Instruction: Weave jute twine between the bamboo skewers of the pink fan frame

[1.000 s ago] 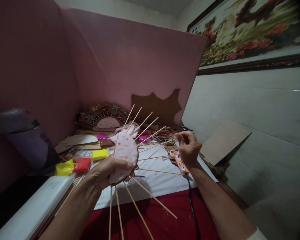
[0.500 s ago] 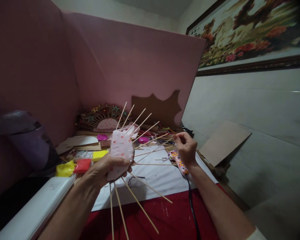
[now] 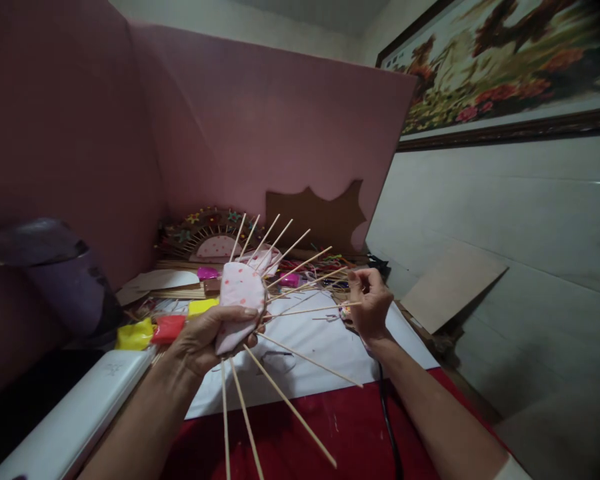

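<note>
My left hand (image 3: 210,333) grips a half-round piece covered in pale pink, red-dotted fabric (image 3: 241,293), its thumb lying across the front. Thin wooden sticks (image 3: 285,407) fan out from the curved edge, upward, to the right and down toward me. My right hand (image 3: 371,303) is closed at the tips of two right-hand sticks, thumb against the curled fingers. Whether it pinches a stick tip or something small cannot be made out. A patterned glue gun (image 3: 345,311) lies mostly hidden behind that hand, its black cord (image 3: 387,407) trailing toward me.
White paper (image 3: 305,363) covers part of a red cloth (image 3: 300,440). Yellow and red packets (image 3: 169,329) and a white case (image 3: 75,420) are at left. Behind stand a decorated fan (image 3: 215,247) and scalloped brown cardboard (image 3: 315,215). A board (image 3: 453,287) leans at right.
The fabric piece and its sticks have tilted slightly, the right-hand stick tips rising toward my right hand. My right hand has lowered slightly and now covers most of the glue gun.
</note>
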